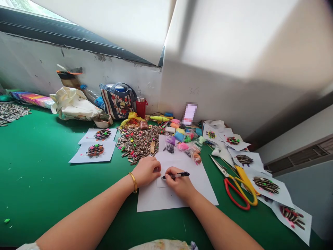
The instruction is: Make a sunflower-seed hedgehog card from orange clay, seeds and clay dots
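Observation:
A large white sheet of paper (182, 194) lies on the green table in front of me. My right hand (179, 184) grips a black pen (179, 175), its tip down near a faintly drawn rectangular outline on the sheet. My left hand (147, 171), with a gold bangle (133, 182) at the wrist, rests on the paper's left part. Its fingers are curled, and whether anything is inside them is hidden. Several bagged lumps of coloured clay (183, 146) lie on the sheet's far end. Just beyond my left hand spreads a pile of striped sunflower seeds (137, 140).
Scissors with red and yellow handles (240, 189) lie right of the sheet. Several seed-decorated cards (270, 187) line the right edge; two more cards (99, 158) lie left. Bags (118, 102), a red flask (141, 107) and a blurred-out upright rectangle (189, 114) stand along the wall.

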The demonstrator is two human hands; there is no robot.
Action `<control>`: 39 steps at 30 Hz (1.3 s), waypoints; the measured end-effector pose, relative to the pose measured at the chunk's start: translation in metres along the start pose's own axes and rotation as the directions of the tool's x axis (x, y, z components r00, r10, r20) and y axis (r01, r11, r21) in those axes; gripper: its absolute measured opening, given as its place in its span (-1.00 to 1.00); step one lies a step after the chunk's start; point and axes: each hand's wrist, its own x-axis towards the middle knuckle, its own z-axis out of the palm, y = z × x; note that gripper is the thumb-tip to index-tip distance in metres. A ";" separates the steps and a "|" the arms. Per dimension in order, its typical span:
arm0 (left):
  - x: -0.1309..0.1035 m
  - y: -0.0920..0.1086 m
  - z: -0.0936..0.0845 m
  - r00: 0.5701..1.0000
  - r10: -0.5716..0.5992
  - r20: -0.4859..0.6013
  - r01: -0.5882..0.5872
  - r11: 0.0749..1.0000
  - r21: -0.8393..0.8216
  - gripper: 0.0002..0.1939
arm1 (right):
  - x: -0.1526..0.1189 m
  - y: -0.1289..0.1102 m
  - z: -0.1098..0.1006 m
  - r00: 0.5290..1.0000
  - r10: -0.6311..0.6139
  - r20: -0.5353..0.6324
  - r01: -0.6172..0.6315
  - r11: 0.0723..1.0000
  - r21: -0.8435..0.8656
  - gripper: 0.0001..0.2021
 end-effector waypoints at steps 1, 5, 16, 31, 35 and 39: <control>0.000 0.000 0.000 1.000 -0.003 0.002 0.003 1.000 -0.002 -0.91 | 0.000 0.000 0.000 1.000 0.001 0.000 -0.001 1.000 -0.001 -0.88; 0.000 0.001 -0.001 1.000 -0.013 0.013 0.014 1.000 -0.011 -0.90 | 0.001 0.000 0.000 1.000 -0.001 0.002 0.001 1.000 -0.013 -0.88; 0.000 0.000 0.000 1.000 0.000 -0.001 0.000 1.000 -0.006 -0.92 | 0.000 -0.001 0.000 1.000 -0.011 0.000 0.011 1.000 -0.018 -0.88; 0.000 0.001 -0.001 1.000 -0.007 0.012 0.007 1.000 0.004 -0.90 | 0.002 -0.003 -0.002 1.000 0.009 -0.011 -0.009 1.000 -0.015 -0.88; 0.000 0.000 0.000 1.000 -0.003 0.004 0.003 1.000 -0.008 -0.90 | 0.002 0.000 -0.002 1.000 0.013 -0.026 -0.013 1.000 -0.005 -0.88; 0.000 0.000 0.000 1.000 0.000 0.002 0.000 1.000 -0.002 -0.90 | 0.002 0.001 -0.002 0.999 0.016 -0.046 -0.016 1.000 0.001 -0.87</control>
